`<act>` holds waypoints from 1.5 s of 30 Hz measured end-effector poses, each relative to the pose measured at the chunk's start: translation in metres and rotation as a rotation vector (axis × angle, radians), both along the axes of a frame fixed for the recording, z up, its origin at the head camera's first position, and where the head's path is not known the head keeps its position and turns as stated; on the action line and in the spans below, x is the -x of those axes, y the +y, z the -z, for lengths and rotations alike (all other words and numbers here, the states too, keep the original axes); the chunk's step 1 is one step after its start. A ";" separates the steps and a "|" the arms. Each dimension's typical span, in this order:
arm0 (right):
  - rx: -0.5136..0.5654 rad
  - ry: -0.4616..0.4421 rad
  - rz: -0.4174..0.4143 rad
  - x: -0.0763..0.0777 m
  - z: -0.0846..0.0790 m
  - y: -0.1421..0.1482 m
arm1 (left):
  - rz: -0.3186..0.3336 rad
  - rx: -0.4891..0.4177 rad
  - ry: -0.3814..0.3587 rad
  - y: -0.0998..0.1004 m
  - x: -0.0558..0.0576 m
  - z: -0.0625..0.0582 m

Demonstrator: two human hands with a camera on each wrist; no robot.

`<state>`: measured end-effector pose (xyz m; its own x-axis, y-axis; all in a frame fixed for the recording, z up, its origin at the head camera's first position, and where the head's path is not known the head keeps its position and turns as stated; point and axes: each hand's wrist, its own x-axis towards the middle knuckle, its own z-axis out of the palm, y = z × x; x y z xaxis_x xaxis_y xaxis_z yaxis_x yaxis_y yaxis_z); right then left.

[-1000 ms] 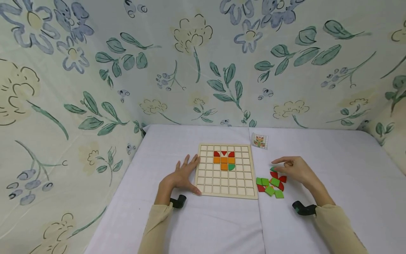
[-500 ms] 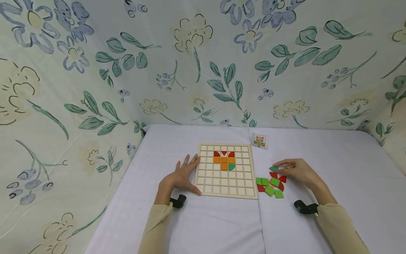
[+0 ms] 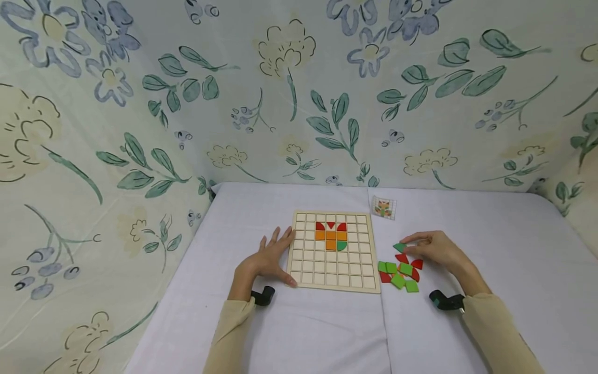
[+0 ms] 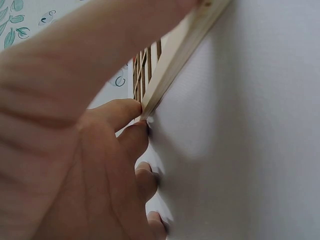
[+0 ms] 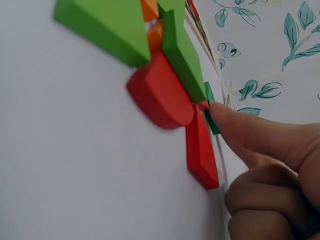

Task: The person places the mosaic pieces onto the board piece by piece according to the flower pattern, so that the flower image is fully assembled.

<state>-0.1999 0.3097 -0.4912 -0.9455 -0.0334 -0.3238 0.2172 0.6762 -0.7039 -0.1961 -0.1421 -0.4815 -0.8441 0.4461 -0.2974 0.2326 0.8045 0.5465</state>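
On the table lies a wooden grid board [image 3: 334,270], with red, orange and green tiles set in its upper middle cells. My left hand [image 3: 268,259] rests with fingers spread along the board's left edge, the thumb near its lower left corner. The left wrist view shows these fingertips against the board's rim [image 4: 167,65]. To the right of the board, my right hand [image 3: 436,252] pinches a dark green curved tile [image 3: 399,248] between thumb and forefinger. Part of that tile [image 5: 211,120] shows behind the thumb in the right wrist view.
Just below the right fingers lies a loose pile of light green square tiles [image 3: 398,281], with red curved tiles [image 3: 416,264] and some orange among them. A small pattern card [image 3: 384,208] sits beyond the board's upper right corner. Floral cloth hangs behind the table.
My right forefinger has come back towards the dark green tile, and the thumb and forefinger now pinch it. The tile has shifted slightly left. My left hand stays in place.
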 end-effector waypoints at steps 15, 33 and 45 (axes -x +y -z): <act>-0.021 0.023 0.094 0.001 0.001 -0.015 | -0.002 -0.003 -0.001 0.000 0.000 0.000; 0.069 -0.010 -0.030 0.009 -0.002 -0.029 | 0.004 0.000 -0.002 0.000 0.000 0.000; 0.072 -0.010 -0.013 0.006 -0.003 -0.026 | 0.003 0.006 -0.005 0.000 0.000 -0.001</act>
<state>-0.2057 0.2834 -0.4878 -0.9417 -0.0688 -0.3295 0.2160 0.6270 -0.7485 -0.1964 -0.1426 -0.4809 -0.8416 0.4465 -0.3039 0.2321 0.8070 0.5430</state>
